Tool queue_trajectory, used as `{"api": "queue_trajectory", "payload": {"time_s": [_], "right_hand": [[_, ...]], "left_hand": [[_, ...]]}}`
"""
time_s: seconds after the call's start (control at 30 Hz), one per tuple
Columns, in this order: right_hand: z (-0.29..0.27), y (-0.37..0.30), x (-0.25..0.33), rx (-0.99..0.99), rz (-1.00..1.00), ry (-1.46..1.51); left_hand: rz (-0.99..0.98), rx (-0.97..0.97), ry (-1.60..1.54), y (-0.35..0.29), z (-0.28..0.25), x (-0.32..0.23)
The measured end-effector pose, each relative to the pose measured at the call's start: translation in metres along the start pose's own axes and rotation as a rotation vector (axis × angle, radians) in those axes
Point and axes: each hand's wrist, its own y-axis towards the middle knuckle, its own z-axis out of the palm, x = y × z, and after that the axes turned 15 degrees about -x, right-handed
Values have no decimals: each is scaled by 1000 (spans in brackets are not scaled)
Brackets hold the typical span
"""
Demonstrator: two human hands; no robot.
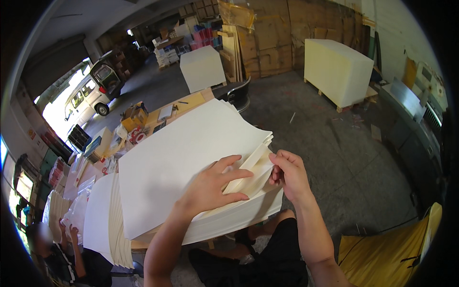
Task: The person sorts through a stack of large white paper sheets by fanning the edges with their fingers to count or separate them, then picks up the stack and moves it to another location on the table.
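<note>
A tall stack of large white paper sheets [186, 138] lies on the table in front of me. Fingers spread, my left hand [215, 184] rests on it close to the near right corner, where several sheets are bent up. My right hand [289, 174] pinches the lifted corner of these sheets [260, 167] between thumb and fingers. Below the curled corner, the edges of the lower sheets [239, 217] fan out slightly. How many sheets are in the pinch cannot be made out.
Left of my stack is another paper pile [103, 215], with a person [67, 253] handling clear plastic beside it. Tape rolls [137, 136] and a cardboard box [134, 116] sit on the table's far left. Behind stand a wrapped pallet block [337, 71] and a black chair [239, 94].
</note>
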Motion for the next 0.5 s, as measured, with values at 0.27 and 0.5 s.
{"api": "queue_trajectory", "payload": {"time_s": [0.27, 0.5], "right_hand": [[0, -8, 4, -28, -66, -74], [1, -1, -4, -6, -92, -90]], "left_hand": [[-15, 3, -44, 2, -2, 6], [84, -61, -39, -4, 4, 12]]}}
